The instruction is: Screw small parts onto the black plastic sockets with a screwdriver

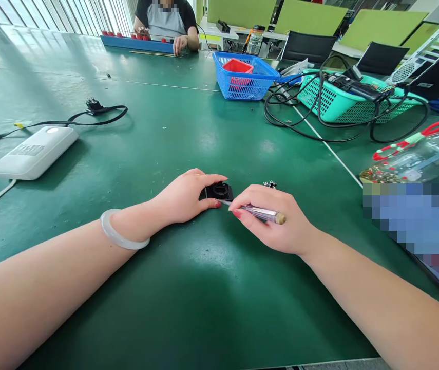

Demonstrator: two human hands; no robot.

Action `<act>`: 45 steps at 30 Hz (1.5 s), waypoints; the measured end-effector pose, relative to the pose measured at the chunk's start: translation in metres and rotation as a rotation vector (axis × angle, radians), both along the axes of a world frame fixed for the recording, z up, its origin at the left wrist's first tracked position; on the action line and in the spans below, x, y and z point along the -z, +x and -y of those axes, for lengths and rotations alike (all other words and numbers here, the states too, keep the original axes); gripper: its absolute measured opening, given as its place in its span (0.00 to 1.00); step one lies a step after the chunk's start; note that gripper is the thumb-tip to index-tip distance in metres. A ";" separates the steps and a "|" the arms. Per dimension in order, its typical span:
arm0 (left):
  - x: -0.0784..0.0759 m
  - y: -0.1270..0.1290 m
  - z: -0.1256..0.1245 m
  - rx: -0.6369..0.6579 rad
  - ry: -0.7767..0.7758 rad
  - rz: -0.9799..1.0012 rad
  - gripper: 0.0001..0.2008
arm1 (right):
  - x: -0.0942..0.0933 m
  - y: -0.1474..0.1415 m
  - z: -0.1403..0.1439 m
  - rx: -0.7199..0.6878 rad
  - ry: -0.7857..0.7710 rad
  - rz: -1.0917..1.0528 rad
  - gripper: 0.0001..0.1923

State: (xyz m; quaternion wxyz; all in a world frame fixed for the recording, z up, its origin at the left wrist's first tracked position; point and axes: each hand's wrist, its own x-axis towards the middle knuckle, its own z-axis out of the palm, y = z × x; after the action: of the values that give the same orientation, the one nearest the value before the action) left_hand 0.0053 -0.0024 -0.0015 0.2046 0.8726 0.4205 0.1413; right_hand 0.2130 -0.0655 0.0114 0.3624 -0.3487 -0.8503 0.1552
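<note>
Black part (221, 191) lies on the green table (204, 318), between the two hands. Left hand (184, 198): grip narrow, thumb on the near side of the part and fingers on the far side, likely to stop it sliding. Right hand (281, 231): grip closed round a slim tool (261, 211), pencil-fashion, presumably for fine control; tip at the part's near edge, contact unclear. Small dark bits (270, 184) just beyond that hand, perhaps for easy reach; too small to identify.

Bench (188, 298) smooth, glossy. Black part (221, 192) plastic-looking. Screwdriver (262, 212) handle glossy, translucent plastic; shaft metallic-looking. White box (34, 156) smooth plastic. Blue basket (242, 91) plastic. Bracelet (116, 236) polished.
</note>
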 end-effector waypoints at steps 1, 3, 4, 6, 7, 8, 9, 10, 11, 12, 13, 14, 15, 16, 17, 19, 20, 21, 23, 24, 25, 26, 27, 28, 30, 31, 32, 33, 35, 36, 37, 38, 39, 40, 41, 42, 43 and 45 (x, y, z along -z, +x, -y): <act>0.000 0.000 0.000 0.002 0.003 0.001 0.26 | 0.000 0.000 0.000 0.007 -0.006 -0.010 0.05; 0.000 0.001 0.000 0.011 0.009 0.005 0.26 | 0.000 0.001 0.001 0.031 0.011 -0.058 0.05; 0.000 0.001 0.000 0.017 0.010 0.006 0.26 | -0.001 0.001 0.001 0.053 0.022 -0.094 0.06; 0.000 0.001 0.000 0.025 0.010 0.010 0.27 | -0.001 0.002 0.002 0.137 0.039 -0.172 0.08; 0.000 0.001 0.000 0.028 0.011 0.013 0.27 | -0.002 0.002 0.002 0.189 0.042 -0.199 0.09; 0.000 0.001 0.000 0.030 0.012 0.014 0.27 | -0.002 0.003 0.001 0.237 0.040 -0.212 0.09; 0.001 0.000 0.000 0.029 0.016 0.013 0.26 | -0.002 0.003 0.001 0.275 0.032 -0.214 0.09; 0.001 0.000 0.000 0.026 0.022 0.010 0.26 | -0.001 0.003 0.000 0.300 0.016 -0.207 0.09; 0.001 0.000 0.000 0.020 0.029 0.005 0.26 | -0.001 0.002 -0.001 0.312 -0.007 -0.197 0.09; 0.001 0.000 0.000 0.015 0.036 0.000 0.25 | -0.001 0.002 -0.002 0.315 -0.028 -0.188 0.09; 0.001 0.000 0.000 0.012 0.046 0.000 0.25 | -0.001 0.001 -0.002 0.314 -0.044 -0.183 0.09; 0.001 0.000 0.000 0.012 0.059 0.007 0.24 | -0.001 0.001 -0.002 0.312 -0.056 -0.178 0.09; 0.001 0.000 0.000 0.017 0.075 0.021 0.23 | 0.000 0.001 -0.003 0.308 -0.066 -0.174 0.09; 0.001 0.000 0.000 0.023 0.095 0.040 0.23 | 0.000 0.002 -0.003 0.302 -0.076 -0.173 0.09; 0.000 0.000 0.001 0.029 0.120 0.062 0.22 | 0.001 0.004 -0.004 0.294 -0.083 -0.182 0.09; -0.002 0.000 0.002 0.033 0.177 0.104 0.21 | 0.004 0.011 -0.007 0.297 -0.071 -0.237 0.11; -0.003 0.000 0.003 0.025 0.205 0.121 0.20 | 0.005 0.016 -0.010 0.323 -0.018 -0.304 0.13; -0.005 0.000 0.004 0.008 0.228 0.137 0.20 | 0.006 0.022 -0.014 0.383 0.062 -0.372 0.16; -0.007 -0.001 0.006 -0.042 0.254 0.163 0.19 | 0.008 0.036 -0.024 0.542 0.199 -0.487 0.19; -0.007 -0.001 0.006 -0.074 0.256 0.169 0.19 | 0.009 0.042 -0.029 0.608 0.232 -0.524 0.21; -0.007 -0.001 0.006 -0.107 0.253 0.167 0.18 | 0.009 0.048 -0.034 0.661 0.241 -0.539 0.22; -0.007 -0.002 0.006 -0.139 0.248 0.151 0.19 | 0.010 0.052 -0.039 0.706 0.237 -0.540 0.23; -0.005 -0.002 0.005 -0.170 0.241 0.119 0.19 | 0.010 0.056 -0.042 0.751 0.229 -0.533 0.23; -0.004 -0.002 0.004 -0.199 0.233 0.072 0.20 | 0.010 0.057 -0.045 0.792 0.219 -0.508 0.23; -0.001 -0.003 0.002 -0.241 0.214 -0.050 0.21 | 0.011 0.057 -0.046 0.824 0.200 -0.452 0.24; 0.000 -0.003 0.002 -0.251 0.206 -0.111 0.22 | 0.012 0.056 -0.046 0.817 0.191 -0.425 0.24; 0.001 -0.004 0.002 -0.257 0.200 -0.162 0.21 | 0.012 0.054 -0.045 0.797 0.183 -0.400 0.24; 0.001 -0.004 0.002 -0.261 0.197 -0.198 0.21 | 0.012 0.053 -0.043 0.774 0.178 -0.380 0.23; 0.000 -0.004 0.003 -0.262 0.194 -0.226 0.21 | 0.012 0.051 -0.041 0.754 0.189 -0.354 0.23; -0.002 -0.004 0.004 -0.263 0.191 -0.223 0.21 | 0.013 0.051 -0.041 0.765 0.208 -0.356 0.23; -0.003 -0.004 0.004 -0.265 0.186 -0.214 0.21 | 0.013 0.052 -0.041 0.789 0.231 -0.368 0.23; -0.004 -0.004 0.005 -0.270 0.178 -0.200 0.20 | 0.013 0.053 -0.042 0.820 0.251 -0.387 0.24; -0.004 -0.004 0.005 -0.277 0.170 -0.178 0.20 | 0.014 0.055 -0.044 0.849 0.262 -0.408 0.24; -0.004 -0.004 0.004 -0.278 0.160 -0.149 0.20 | 0.015 0.057 -0.046 0.870 0.260 -0.424 0.24; -0.004 -0.004 0.003 -0.271 0.152 -0.111 0.20 | 0.016 0.058 -0.047 0.874 0.247 -0.434 0.24; -0.003 -0.003 0.002 -0.250 0.147 -0.068 0.20 | 0.017 0.059 -0.048 0.860 0.225 -0.437 0.24; -0.002 -0.003 0.002 -0.211 0.148 -0.025 0.20 | 0.018 0.058 -0.048 0.828 0.198 -0.435 0.24; 0.000 -0.003 0.001 -0.087 0.154 0.030 0.22 | 0.020 0.055 -0.046 0.722 0.143 -0.415 0.24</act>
State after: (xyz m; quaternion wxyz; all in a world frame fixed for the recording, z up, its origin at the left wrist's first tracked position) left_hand 0.0024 -0.0036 -0.0015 0.1368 0.8645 0.4427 0.1949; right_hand 0.2683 -0.0193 -0.0085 0.5802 -0.5596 -0.5912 0.0257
